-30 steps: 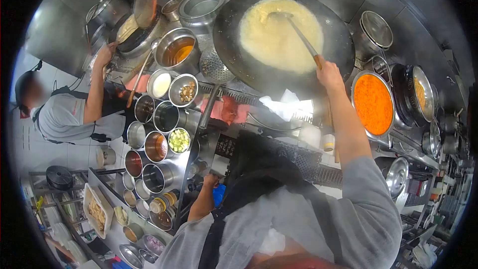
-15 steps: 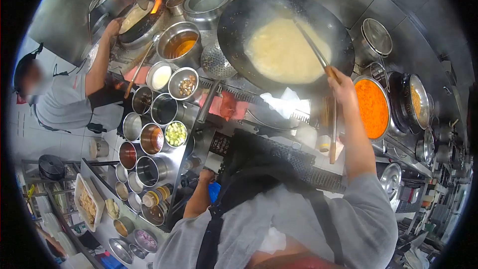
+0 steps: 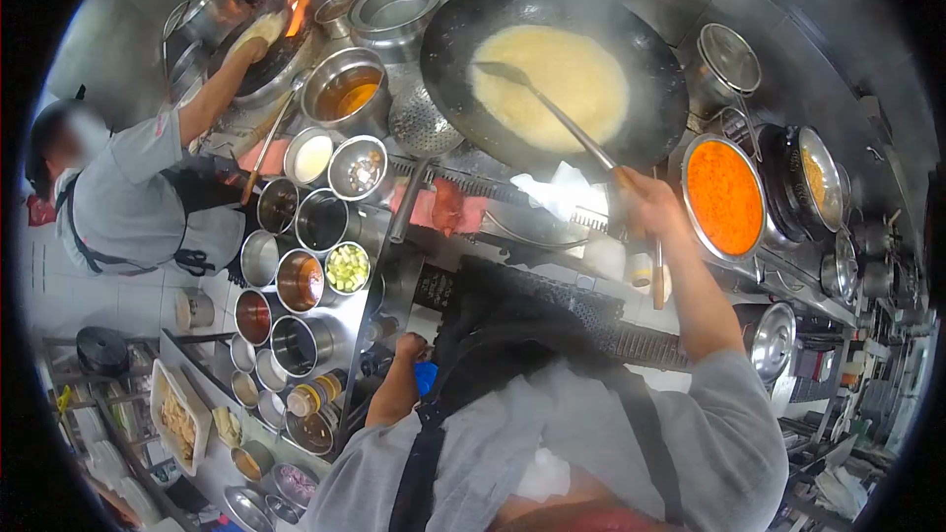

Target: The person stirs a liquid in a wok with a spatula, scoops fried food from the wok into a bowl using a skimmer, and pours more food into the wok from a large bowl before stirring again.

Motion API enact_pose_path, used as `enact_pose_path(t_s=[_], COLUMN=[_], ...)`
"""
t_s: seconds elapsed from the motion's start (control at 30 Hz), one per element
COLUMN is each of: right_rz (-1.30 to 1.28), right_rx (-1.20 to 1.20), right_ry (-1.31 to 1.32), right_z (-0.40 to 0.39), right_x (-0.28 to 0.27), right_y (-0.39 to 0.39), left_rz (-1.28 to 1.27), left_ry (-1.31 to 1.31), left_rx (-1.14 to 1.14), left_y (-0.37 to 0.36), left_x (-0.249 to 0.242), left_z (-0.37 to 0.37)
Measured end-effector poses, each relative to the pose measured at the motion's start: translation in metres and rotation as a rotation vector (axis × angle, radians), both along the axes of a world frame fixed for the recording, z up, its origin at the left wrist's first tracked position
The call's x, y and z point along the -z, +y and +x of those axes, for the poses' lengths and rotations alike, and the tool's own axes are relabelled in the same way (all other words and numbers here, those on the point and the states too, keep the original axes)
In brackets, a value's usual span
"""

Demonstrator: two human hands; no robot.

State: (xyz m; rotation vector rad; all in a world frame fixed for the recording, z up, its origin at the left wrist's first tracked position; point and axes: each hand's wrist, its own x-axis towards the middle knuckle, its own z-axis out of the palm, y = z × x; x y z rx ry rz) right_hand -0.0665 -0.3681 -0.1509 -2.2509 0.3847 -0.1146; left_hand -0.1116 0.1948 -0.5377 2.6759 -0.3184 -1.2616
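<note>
My right hand (image 3: 652,201) is closed on the handle of a long metal spatula (image 3: 572,126). The spatula's blade lies at the left part of a pale yellow liquid (image 3: 581,74) in a large black wok (image 3: 448,49), and steam rises over it. Down by my left side, my left hand (image 3: 411,346) is closed beside something blue (image 3: 426,377); what it holds, if anything, is hidden. A white cloth (image 3: 557,191) rests at the wok's front edge, near a red cloth (image 3: 447,209).
Left of the wok are a perforated ladle (image 3: 424,123), a pot of amber liquid (image 3: 347,89) and several metal containers. Right of it stands a bowl of orange food (image 3: 724,197). At the far left a co-worker (image 3: 128,177) reaches to a flaming pan.
The spatula has swung left through the liquid, its blade now turned into view. My right hand has moved slightly left and down. The co-worker's hand has shifted right over the pan.
</note>
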Motion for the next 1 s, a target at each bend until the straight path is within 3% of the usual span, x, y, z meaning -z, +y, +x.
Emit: enact_pose_path(t_s=[0.1,0.13,0.17,0.23,0.27,0.43,0.53,0.63,0.7,0.77,0.83,0.87,0.93,1.0], right_rz=[-0.149,-0.150,-0.210,-0.279,-0.336,-0.604,-0.704,-0.813,-0.893,-0.904,-0.912,-0.917,-0.922,-0.973], right_rx=[0.016,0.030,0.036,0.047,0.053,0.020,0.035,0.020,0.044,0.053,0.073,0.089,0.111,0.078], right_ry=[0.006,0.008,0.035,0.063,0.094,-0.002,0.065,0.091,0.168,0.170,0.180,0.166,0.161,0.023], right_z=[0.005,0.002,-0.001,0.001,0.005,0.051,0.071,0.079,0.073,0.053,0.026,0.010,-0.020,-0.052], right_x=[-0.022,-0.025,-0.030,-0.036,-0.036,-0.019,-0.027,-0.028,-0.039,-0.059,-0.081,-0.092,-0.109,-0.123], right_y=[0.012,0.011,0.009,0.005,0.005,-0.022,-0.043,-0.086,-0.105,-0.116,-0.118,-0.116,-0.113,-0.112], left_rz=[0.017,0.011,0.008,0.003,-0.004,0.097,-0.081,-0.040,-0.079,-0.095,0.091,0.091,0.043,0.027], left_ry=[-0.002,-0.070,-0.071,-0.304,-0.304,0.161,0.020,0.292,0.190,0.144,-0.126,-0.119,-0.056,-0.077], left_rx=[0.235,0.046,0.058,0.395,0.400,-0.028,-0.187,-0.614,-0.558,-0.526,0.226,0.239,0.050,0.103], left_y=[-0.012,-0.011,-0.007,-0.003,-0.005,-0.022,0.001,-0.026,-0.008,-0.006,-0.010,-0.014,-0.022,-0.016], left_x=[-0.036,-0.033,-0.031,-0.028,-0.026,-0.030,0.053,-0.008,0.050,0.054,0.021,0.003,-0.020,0.006], left_z=[0.005,0.001,0.002,0.000,0.001,0.015,0.005,0.015,0.007,0.000,-0.008,-0.009,-0.011,-0.011])
